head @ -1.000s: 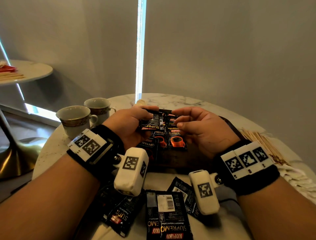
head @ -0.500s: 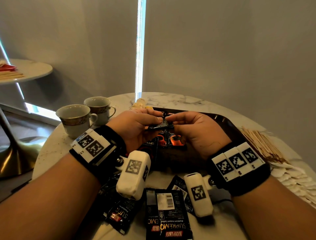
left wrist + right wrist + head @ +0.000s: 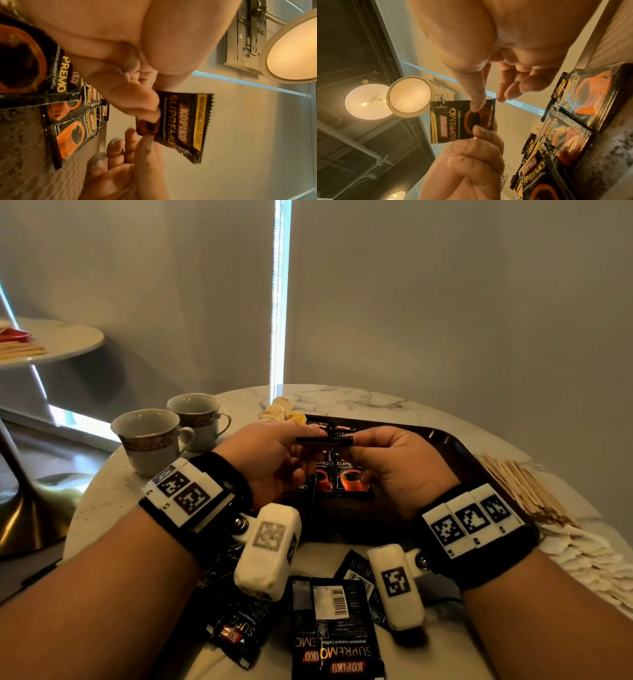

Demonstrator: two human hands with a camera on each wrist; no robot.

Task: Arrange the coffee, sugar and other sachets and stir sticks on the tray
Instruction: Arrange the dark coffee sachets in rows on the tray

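You held one Kopiko Supremo coffee sachet (image 3: 323, 437) flat and level above the dark tray (image 3: 455, 453), pinched at opposite ends by both hands. Your left hand (image 3: 270, 460) gripped its one end between thumb and fingertips, and your right hand (image 3: 394, 463) pinched the other end with thumb and forefinger while its remaining fingers hung loose. Seen from below in the wrist views, the printed face pointed down toward the tray, so the two-handed hold looked meant to square the packet with those beneath it before it was set down.

Under the sachet, a row of matching sachets (image 3: 342, 477) already lay face up on the tray, edges overlapping like shingles; I judged the held one was to join that row. More loose sachets (image 3: 335, 628) waited on the marble table (image 3: 102, 508) near your wrists, several lying back side up with barcodes showing. The wooden stir sticks (image 3: 520, 491) and a pile of white sachets (image 3: 582, 563) sat off the tray to your right, apparently not yet arranged. Two teacups (image 3: 154, 440) stood to the left, clear of the work.
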